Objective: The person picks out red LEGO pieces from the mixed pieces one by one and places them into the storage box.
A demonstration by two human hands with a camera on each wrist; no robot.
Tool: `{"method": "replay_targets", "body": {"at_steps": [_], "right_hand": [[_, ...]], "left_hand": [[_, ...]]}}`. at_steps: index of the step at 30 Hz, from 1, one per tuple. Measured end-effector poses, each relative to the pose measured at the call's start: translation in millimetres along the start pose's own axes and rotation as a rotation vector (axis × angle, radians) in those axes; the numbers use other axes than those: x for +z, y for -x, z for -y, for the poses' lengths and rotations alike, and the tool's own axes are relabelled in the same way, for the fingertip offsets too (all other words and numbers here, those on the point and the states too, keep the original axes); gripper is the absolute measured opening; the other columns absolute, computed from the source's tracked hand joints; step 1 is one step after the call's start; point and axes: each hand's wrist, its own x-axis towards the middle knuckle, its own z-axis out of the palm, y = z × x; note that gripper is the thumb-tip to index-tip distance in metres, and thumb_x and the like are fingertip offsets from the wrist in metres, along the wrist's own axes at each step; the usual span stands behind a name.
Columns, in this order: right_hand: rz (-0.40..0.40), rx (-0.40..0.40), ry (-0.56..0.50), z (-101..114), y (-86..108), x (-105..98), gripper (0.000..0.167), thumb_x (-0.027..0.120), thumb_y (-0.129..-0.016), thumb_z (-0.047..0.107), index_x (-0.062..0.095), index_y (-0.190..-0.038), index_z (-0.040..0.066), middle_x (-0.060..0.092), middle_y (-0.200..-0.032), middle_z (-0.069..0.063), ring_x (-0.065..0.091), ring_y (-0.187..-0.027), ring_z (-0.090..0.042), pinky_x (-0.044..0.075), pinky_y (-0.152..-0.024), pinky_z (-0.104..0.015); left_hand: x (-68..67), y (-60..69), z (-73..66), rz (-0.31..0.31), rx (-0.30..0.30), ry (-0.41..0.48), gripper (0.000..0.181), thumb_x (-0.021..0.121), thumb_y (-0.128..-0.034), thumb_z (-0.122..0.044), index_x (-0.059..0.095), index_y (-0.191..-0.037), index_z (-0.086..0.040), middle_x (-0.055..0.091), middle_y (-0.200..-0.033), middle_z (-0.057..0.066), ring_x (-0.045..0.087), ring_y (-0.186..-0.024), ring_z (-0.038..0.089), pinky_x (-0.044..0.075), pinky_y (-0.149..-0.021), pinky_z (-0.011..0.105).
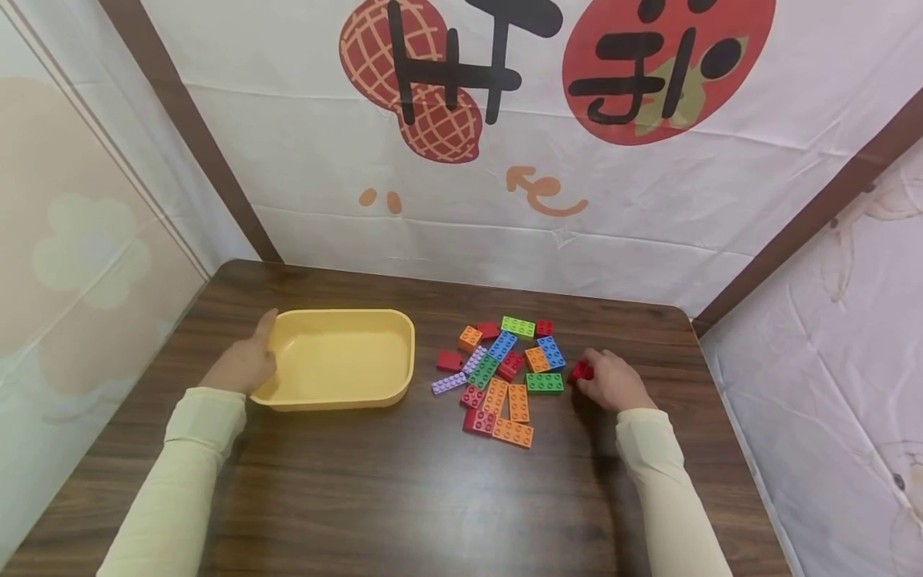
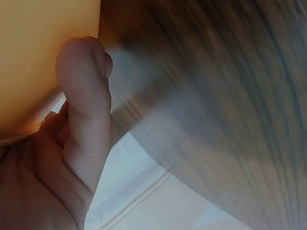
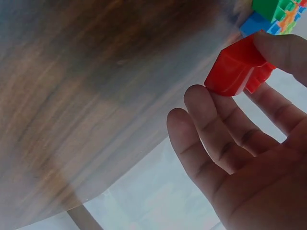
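My left hand (image 1: 243, 358) grips the left side of an oblong yellow tray (image 1: 339, 403). Up close in the left wrist view, the thumb lies against the tray's yellow wall (image 2: 33, 52), and the other fingers are mostly hidden behind it. My right hand (image 1: 613, 381) pinches a red toy brick (image 3: 235, 67) with a sloped side between thumb and fingers, just right of the brick pile. From the right wrist view, the outer fingers spread away from the brick. A green brick (image 1: 544, 383) lies nearest to this hand on the table.
Several studded bricks lie mid-table, among them an orange brick (image 1: 513, 433), a blue brick (image 1: 551, 353), a lime brick (image 1: 518, 326) and a purple brick (image 1: 449, 383). The dark wooden table (image 1: 404, 497) backs onto a printed white curtain (image 1: 461, 232).
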Motion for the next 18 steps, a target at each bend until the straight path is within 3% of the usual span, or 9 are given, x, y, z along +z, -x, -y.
{"method": "replay_targets", "body": {"at_steps": [11, 18], "right_hand": [[-0.014, -0.007, 0.0, 10, -4.2, -8, 0.044, 0.075, -0.088, 0.022, 0.062, -0.125, 0.003, 0.063, -0.104, -0.016, 0.058, -0.088, -0.03, 0.053, -0.079, -0.049], [-0.007, -0.012, 0.025, 23, -9.7, -13, 0.049, 0.075, -0.088, 0.026, 0.061, -0.128, 0.001, 0.064, -0.111, -0.018, 0.058, -0.092, -0.031, 0.053, -0.083, -0.05]], "left_hand": [[6.5, -1.8, -21.6, -0.034, 0.045, -0.011, 0.074, 0.04, -0.098, -0.009, 0.0, -0.16, -0.005, 0.059, -0.066, 0.012, 0.056, -0.056, 0.027, 0.049, -0.061, 0.052], [11.2, -3.5, -31.9, -0.02, 0.052, -0.006, 0.074, 0.039, -0.0981, -0.008, -0.001, -0.161, -0.005, 0.059, -0.065, 0.011, 0.055, -0.056, 0.027, 0.049, -0.059, 0.049]]}}
